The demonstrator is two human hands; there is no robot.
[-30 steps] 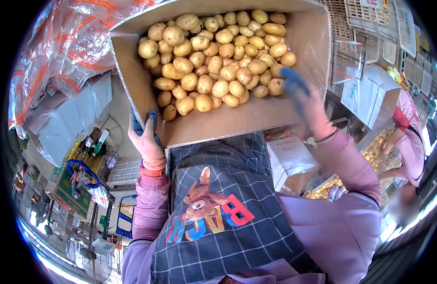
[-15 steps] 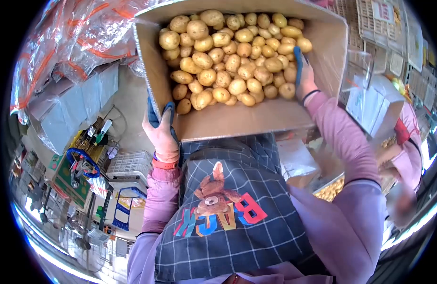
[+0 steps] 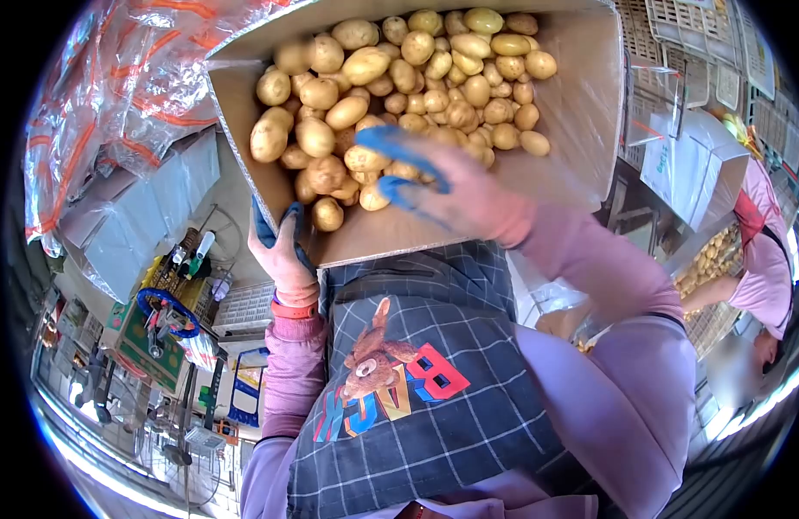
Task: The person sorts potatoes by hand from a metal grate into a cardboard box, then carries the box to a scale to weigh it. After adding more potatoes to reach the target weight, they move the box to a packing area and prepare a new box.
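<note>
A cardboard box (image 3: pixel 399 245) full of potatoes (image 3: pixel 315 137) tilts toward me in front of my apron. My left hand (image 3: pixel 284 255), in a glove with blue fingers, grips the box's left edge near the lower corner, the thumb inside the wall. My right hand (image 3: pixel 455 183), gloved alike and blurred by motion, reaches over the lower middle of the potatoes. Its fingers are spread apart, the tips right at several potatoes, and no potato shows lifted in it.
Plastic sheeting with orange stripes (image 3: pixel 148 95) lies at the upper left over cartons (image 3: pixel 148 212). Plastic crates (image 3: pixel 706 30) stand at the upper right, near a white carton (image 3: pixel 693 169). Another person (image 3: pixel 758 251) is at the right beside more potatoes (image 3: pixel 709 264). A blue-rimmed wheel (image 3: pixel 167 313) is at the left.
My right hand has left the box's right side and swept left across the potatoes. The box has shifted slightly left, with my left hand still on its edge.
</note>
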